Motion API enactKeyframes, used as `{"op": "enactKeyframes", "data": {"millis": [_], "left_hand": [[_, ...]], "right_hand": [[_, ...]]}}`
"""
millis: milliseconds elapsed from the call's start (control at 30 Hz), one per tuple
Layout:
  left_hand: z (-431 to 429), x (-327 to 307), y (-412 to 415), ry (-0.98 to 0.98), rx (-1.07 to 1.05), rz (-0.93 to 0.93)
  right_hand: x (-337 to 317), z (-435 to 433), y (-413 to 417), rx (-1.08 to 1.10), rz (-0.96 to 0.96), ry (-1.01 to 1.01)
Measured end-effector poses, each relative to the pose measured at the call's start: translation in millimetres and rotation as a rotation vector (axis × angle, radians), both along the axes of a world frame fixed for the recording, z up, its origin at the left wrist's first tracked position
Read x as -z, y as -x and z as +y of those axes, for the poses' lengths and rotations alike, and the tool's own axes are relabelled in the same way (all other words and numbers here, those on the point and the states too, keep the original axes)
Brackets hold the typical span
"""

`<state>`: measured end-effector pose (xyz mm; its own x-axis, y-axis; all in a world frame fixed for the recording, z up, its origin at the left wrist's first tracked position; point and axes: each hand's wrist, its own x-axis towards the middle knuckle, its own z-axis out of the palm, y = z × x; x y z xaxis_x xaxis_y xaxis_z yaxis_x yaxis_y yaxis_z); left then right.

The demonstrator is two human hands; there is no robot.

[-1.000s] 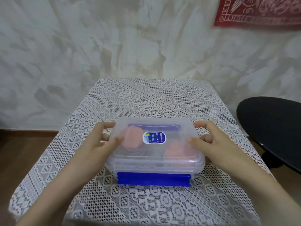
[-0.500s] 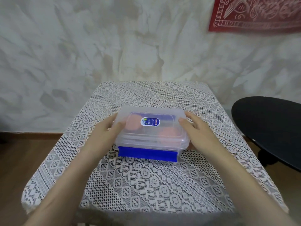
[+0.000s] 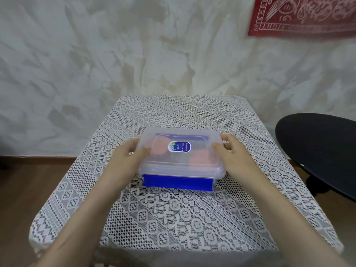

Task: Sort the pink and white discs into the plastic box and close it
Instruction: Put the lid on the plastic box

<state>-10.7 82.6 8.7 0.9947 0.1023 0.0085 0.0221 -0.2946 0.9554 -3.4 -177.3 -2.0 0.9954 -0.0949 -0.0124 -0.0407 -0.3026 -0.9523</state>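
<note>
The clear rectangular plastic box [image 3: 181,160], lid on, now sits farther from the person than 1 second ago, near the middle of the lace-covered counter [image 3: 173,218]. The left hand [image 3: 125,160] and right hand [image 3: 233,157] each grip 1 short end. 2 pink round discs [image 3: 159,146] show inside; the blue front latch [image 3: 177,183] looks shut, so the task seems done. Behind the box stands a mottled wall [image 3: 96,64]; to its right, a black round seat [image 3: 323,151].

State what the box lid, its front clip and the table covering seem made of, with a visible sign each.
The box lid: seemingly translucent plastic, glossy; pink discs show through. The front clip: likely opaque blue plastic, smooth even surface. The table covering: white lace fabric, matte; patterned open holes.
</note>
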Motion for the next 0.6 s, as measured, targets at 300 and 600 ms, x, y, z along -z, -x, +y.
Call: {"op": "enactKeyframes", "data": {"millis": [300, 600], "left_hand": [[2, 1, 0, -0.004, -0.017, -0.015], [6, -5, -13, 0.057, -0.016, 0.016]], "right_hand": [[-5, -5, -8, -0.063, 0.023, -0.002], [-6, -8, -9, 0.003, 0.042, -0.072]]}}
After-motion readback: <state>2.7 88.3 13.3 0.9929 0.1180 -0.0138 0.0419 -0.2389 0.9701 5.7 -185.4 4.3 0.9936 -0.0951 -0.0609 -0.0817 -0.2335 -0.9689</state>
